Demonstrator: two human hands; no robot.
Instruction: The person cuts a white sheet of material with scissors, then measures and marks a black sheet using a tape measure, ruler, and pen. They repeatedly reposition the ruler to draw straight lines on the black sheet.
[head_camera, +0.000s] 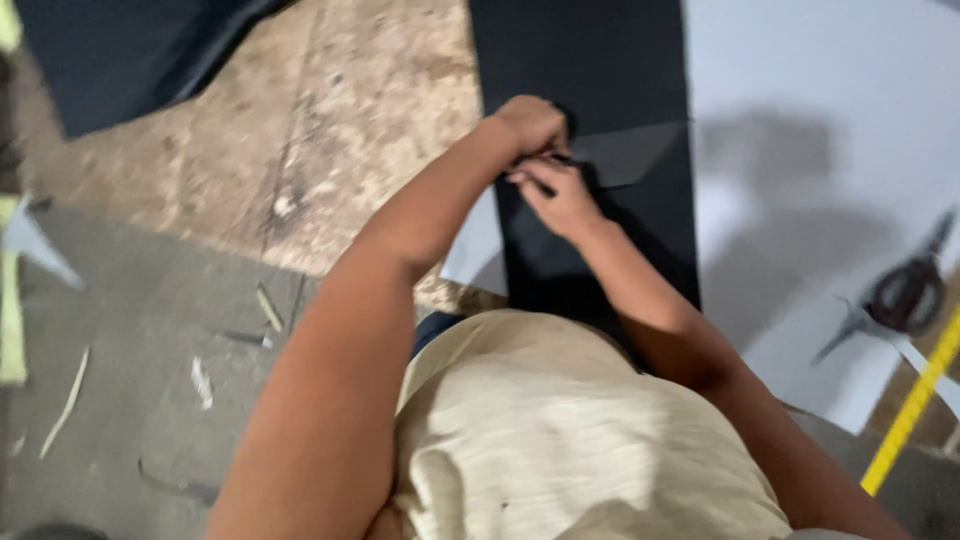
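A long black strip of fabric (600, 70) lies on a white sheet (820, 120), running away from me. My left hand (532, 122) is closed on the strip's left edge, where a corner is folded over into a flap (632, 152). Just below it, my right hand (560, 198) pinches the same edge, fingers touching those of the left hand. What lies between the fingers is hidden. Both forearms reach forward over my beige shirt (560, 430).
Dark-handled scissors (905, 295) lie on the white sheet at the right, with a yellow measuring tape (915, 405) below them. More dark cloth (130, 50) lies at the top left. The worn floor (330, 130) carries scattered scraps (268, 308).
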